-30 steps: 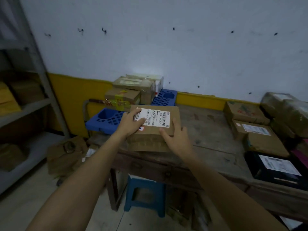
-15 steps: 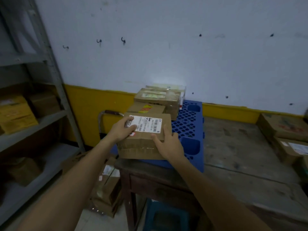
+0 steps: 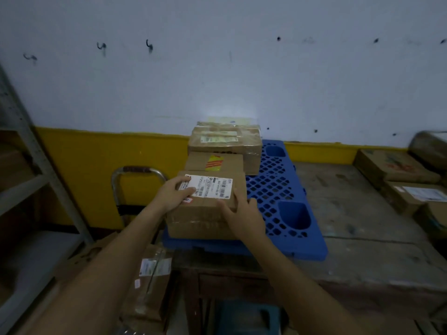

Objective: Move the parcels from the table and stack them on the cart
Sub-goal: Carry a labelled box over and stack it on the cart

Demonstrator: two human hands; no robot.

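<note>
I've moved the parcel (image 3: 205, 213) off the tabletop (image 3: 358, 213) and onto the cart (image 3: 273, 189).
A second ago I held it over the tabletop. Now it sits at the cart's 7 o'clock corner, nearly placed, I judge. My left hand (image 3: 173, 194) grips across its white label (image 3: 212, 184), and my right hand (image 3: 243, 215) curls its fingers over the 3 o'clock edge. The parcel is matte, taped cardboard, and the cart's deck is perforated blue plastic.

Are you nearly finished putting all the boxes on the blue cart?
Not yet. The stickered box and the taped box already sit on the blue cart. The left hand and right hand hold the labelled parcel at its near corner. More parcels wait on the table at the right.
</note>
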